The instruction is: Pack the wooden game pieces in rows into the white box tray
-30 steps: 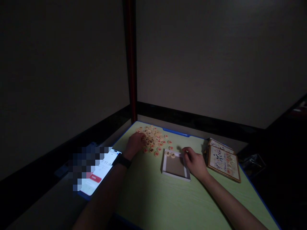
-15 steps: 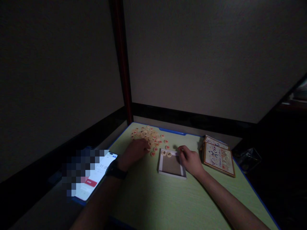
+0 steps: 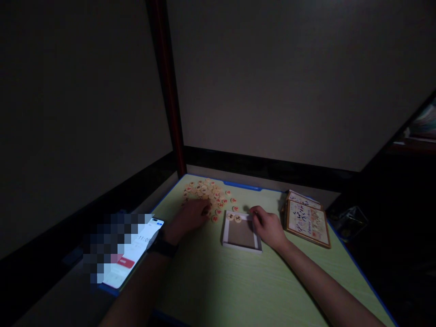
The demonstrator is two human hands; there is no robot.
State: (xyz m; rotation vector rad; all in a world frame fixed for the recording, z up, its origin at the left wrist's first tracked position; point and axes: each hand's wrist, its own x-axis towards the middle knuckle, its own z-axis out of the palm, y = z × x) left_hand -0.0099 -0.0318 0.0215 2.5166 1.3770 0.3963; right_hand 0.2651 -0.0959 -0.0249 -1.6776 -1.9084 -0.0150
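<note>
My left hand (image 3: 194, 217), a dark watch on its wrist, reaches to the near edge of a heap of Chinese chess pieces (image 3: 204, 190). Its fingers are bent inward; whatever they hold is hidden. The round, pale wooden pieces carry red or dark characters, and some lie loose beside the heap. A shallow white-rimmed box lid or tray (image 3: 242, 249) with a brown bottom sits in front of me. Two dark-marked chess pieces (image 3: 234, 218) lie side by side in its far left corner. At its right rim is my right hand (image 3: 267, 225), with fingers curled closed and any contents unseen.
Two illustrated Chinese chess boxes or box parts (image 3: 308, 222) lie overlapping at the right of the green table (image 3: 218, 281). A lit phone (image 3: 131, 254) stands at the left edge. Walls rise behind and to the left. The room is dim.
The view has shifted slightly. My left hand's fingers have drawn in a little beside the heap. My right hand stays by the tray's rim, and the two pieces inside have not moved.
</note>
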